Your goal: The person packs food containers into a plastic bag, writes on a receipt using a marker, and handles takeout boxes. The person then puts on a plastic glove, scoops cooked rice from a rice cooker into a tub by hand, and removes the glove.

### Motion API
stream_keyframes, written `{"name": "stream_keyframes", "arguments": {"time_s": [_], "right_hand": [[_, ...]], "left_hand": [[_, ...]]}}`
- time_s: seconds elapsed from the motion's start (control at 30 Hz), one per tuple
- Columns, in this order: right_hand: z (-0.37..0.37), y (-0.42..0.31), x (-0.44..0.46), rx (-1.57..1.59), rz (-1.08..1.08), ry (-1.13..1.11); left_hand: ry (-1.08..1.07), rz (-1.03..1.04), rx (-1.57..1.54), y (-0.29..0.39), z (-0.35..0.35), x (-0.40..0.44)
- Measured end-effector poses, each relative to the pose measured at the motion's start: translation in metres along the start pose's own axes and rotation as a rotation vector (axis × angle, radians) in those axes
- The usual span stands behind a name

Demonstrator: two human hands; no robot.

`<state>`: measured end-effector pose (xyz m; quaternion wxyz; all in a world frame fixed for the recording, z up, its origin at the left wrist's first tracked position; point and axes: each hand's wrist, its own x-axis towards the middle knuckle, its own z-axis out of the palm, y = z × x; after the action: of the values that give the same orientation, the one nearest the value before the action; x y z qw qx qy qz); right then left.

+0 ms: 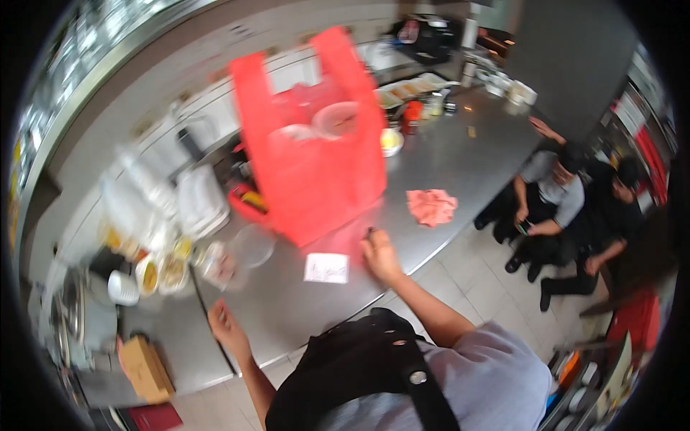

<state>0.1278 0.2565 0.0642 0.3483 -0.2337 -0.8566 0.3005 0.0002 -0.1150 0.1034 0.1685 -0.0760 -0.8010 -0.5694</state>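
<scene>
Red bag (327,176) stands on the metal counter (280,309) behind a paper slip (327,268) whose writing is too blurred to read, the right hand (381,257) pinching a small dark object (371,232), the left hand (228,332) loosely open.

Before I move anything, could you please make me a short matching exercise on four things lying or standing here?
Column one:
1. bag
2. note
3. cloth
4. box

Column two:
A. crumpled, to the right of the bag
B. brown, at the picture's lower left
C. red, standing upright
D. white, with writing on it

Pairs: 1-C, 2-D, 3-A, 4-B
</scene>
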Motion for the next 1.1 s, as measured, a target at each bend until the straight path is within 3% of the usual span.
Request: {"name": "stream_keyframes", "arguments": {"time_s": [0.13,0.2,0.3,0.4,0.53,0.67,0.73,0.87,0.93,0.97,1.03,1.1], "right_hand": [[0.018,0.037,-0.016,0.06,0.037,0.03],[0.01,0.012,-0.014,0.102,-0.018,0.14],[0.018,0.013,-0.02,-0.001,0.11,0.064],[0.02,0.003,-0.02,-0.051,0.044,0.099],[0.016,-0.067,-0.024,0.013,0.13,0.146],[0.037,-0.119,-0.044,-0.075,0.063,-0.551],[0.059,-0.125,-0.056,-0.118,-0.126,-0.775],[0.096,-0.137,-0.066,-0.213,-0.138,-0.913],[0.111,-0.146,-0.058,-0.041,-0.332,-0.691],[0.118,-0.153,-0.052,-0.032,-0.338,-0.699],[0.13,-0.182,-0.034,0.333,-0.141,-0.776],[0.147,-0.2,-0.023,0.425,-0.185,-0.797]], "left_hand": [[0.12,0.012,0.112,-0.031,-0.022,0.02],[0.134,0.077,0.164,-0.048,-0.027,0.04],[0.01,0.181,0.197,-0.071,-0.023,0.076],[-0.144,0.174,0.146,-0.067,-0.006,0.1],[-0.225,0.253,0.124,-0.084,0.024,0.124],[-0.277,0.182,0.128,-0.095,0.033,0.132],[-0.32,0.152,0.104,-0.102,0.028,0.127],[-0.484,0.09,-0.018,-0.091,-0.008,0.091],[-0.504,0.125,-0.042,-0.081,-0.019,0.07],[-0.496,0.12,-0.033,-0.074,-0.022,0.057],[-0.317,-0.009,-0.292,-0.058,-0.024,0.036],[-0.342,-0.105,-0.33,-0.067,-0.027,0.028]]}}
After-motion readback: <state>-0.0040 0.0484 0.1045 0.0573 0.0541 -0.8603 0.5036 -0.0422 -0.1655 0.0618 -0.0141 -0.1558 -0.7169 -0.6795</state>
